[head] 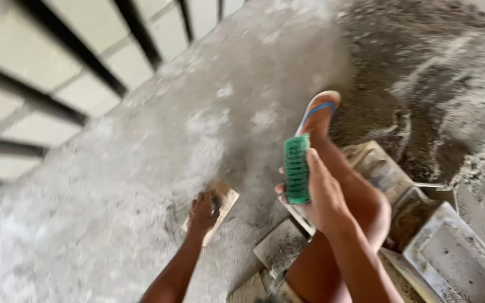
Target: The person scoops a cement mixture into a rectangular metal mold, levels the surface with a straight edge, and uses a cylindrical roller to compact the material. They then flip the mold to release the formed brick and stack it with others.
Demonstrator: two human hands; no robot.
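The green brush (297, 169) sits gripped in the right hand (321, 193) above the metal mould (456, 261), while the left hand (202, 212) clasps a wooden block's (224, 203) edge on open concrete floor (113, 196).

Left of the raised leg (343, 191) the concrete floor (113, 196) lies open. Right of it, metal moulds (450, 258) and, seemingly, a sand heap (450, 73) crowd the way.

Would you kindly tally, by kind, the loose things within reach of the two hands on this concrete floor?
Green-bristled scrub brush, in the right hand: 1
Flat tan wooden block, under the left hand: 1
Grey rectangular metal moulds: 3 at least; blur hides more
Total: 5
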